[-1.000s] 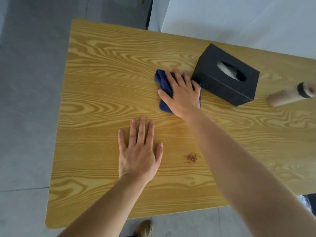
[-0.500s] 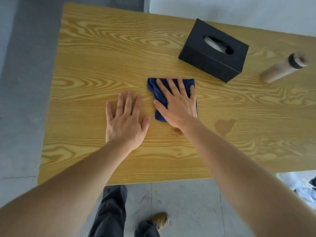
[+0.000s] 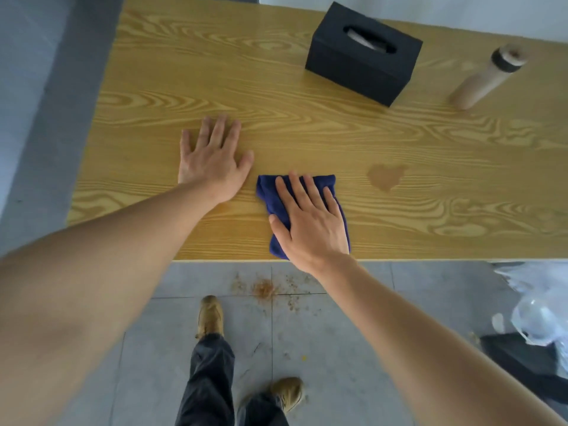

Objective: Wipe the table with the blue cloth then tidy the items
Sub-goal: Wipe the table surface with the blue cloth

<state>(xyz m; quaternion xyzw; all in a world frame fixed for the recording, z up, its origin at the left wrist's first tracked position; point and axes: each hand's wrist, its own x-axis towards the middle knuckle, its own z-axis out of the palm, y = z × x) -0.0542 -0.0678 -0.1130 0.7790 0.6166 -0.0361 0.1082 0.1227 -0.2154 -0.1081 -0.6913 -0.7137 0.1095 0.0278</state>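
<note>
The blue cloth (image 3: 270, 195) lies folded at the near edge of the wooden table (image 3: 184, 72). My right hand (image 3: 310, 222) presses flat on top of it, fingers spread, covering most of it. My left hand (image 3: 212, 161) rests flat and open on the bare wood just left of the cloth, holding nothing. A black tissue box (image 3: 362, 56) stands at the back of the table. To its right a beige bottle with a black band (image 3: 485, 78) stands on the table. A brownish wet patch (image 3: 385, 176) marks the wood right of the cloth.
Brown crumbs (image 3: 264, 287) lie scattered on the grey tile floor just below the table's near edge. My shoes and dark trousers (image 3: 212, 364) are under it. A clear plastic bag and a dark object (image 3: 538, 327) sit on the floor at the right.
My right hand has dragged the blue cloth from beside the tissue box to the near edge. The brown crumbs are gone from the table and lie on the floor. The left hand stayed flat.
</note>
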